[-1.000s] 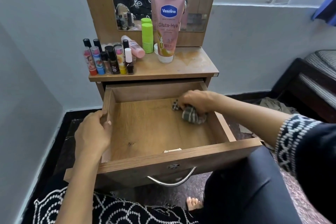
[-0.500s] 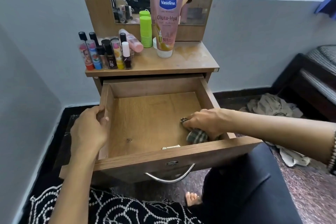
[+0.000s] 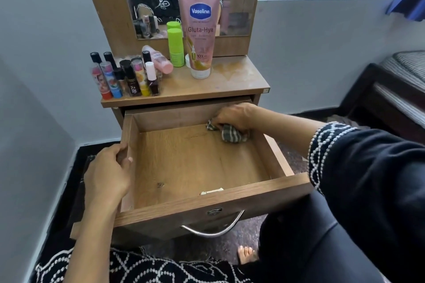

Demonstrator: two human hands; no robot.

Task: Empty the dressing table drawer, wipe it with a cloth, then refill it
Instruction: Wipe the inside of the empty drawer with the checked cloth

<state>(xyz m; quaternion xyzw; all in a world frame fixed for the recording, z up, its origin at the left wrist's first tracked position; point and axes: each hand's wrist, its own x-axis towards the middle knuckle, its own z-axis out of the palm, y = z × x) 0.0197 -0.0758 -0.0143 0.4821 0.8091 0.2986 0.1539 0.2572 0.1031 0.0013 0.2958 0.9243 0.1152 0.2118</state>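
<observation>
The wooden drawer (image 3: 230,200) stands pulled out, its floor bare. My right hand (image 3: 234,116) grips a bunched dark striped cloth (image 3: 232,135) and presses it into the drawer's back right corner. My left hand (image 3: 108,172) grips the drawer's left wall, thumb inside. On the dressing table top (image 3: 232,80) stand a tall pink Vaseline tube (image 3: 200,30), a green bottle (image 3: 176,47), a pink bottle (image 3: 158,58) lying tilted, and several small lipstick and polish tubes (image 3: 125,76).
A mirror (image 3: 232,7) rises behind the table top. A metal handle (image 3: 213,231) hangs below the drawer front. Grey walls close in at left and behind. A dark bed frame (image 3: 391,94) and heaped clothes lie at right. My knee and foot sit under the drawer.
My right hand has carried the cloth from the drawer's front right corner back to its far right corner. My left hand has stayed on the left wall.
</observation>
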